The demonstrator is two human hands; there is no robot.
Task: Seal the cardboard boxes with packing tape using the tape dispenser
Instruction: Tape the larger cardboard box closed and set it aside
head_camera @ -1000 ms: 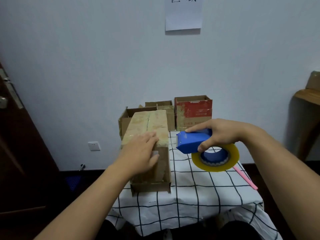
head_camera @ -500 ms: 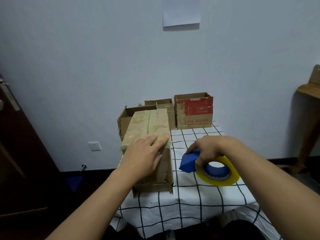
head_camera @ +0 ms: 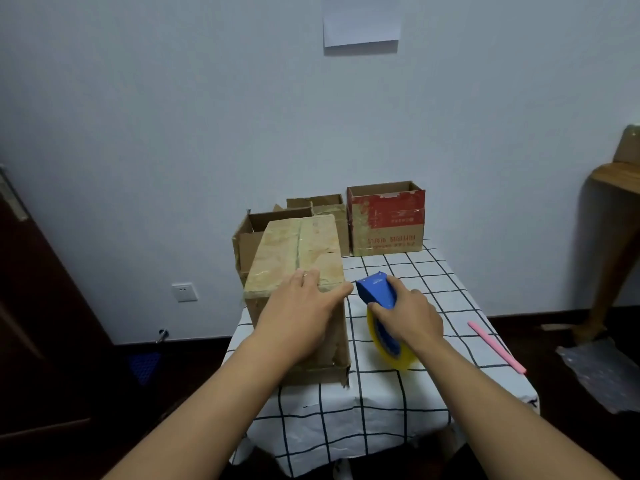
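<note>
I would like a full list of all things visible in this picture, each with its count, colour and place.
closed box: 1, tan, near left of the table, under the left hand
open boxes: 3, one red and tan, two brown, at the table's far edge by the wall
tape dispenser: 1, blue with a yellow tape roll, right of the closed box
pink stick: 1, pink, right edge of the table
tablecloth: 1, white with black grid, covering the table
paper sheet: 1, white, on the wall
wall socket: 1, white, low on the wall
left hand: 1, flat on the closed box's near end
right hand: 1, grip around the tape dispenser
</note>
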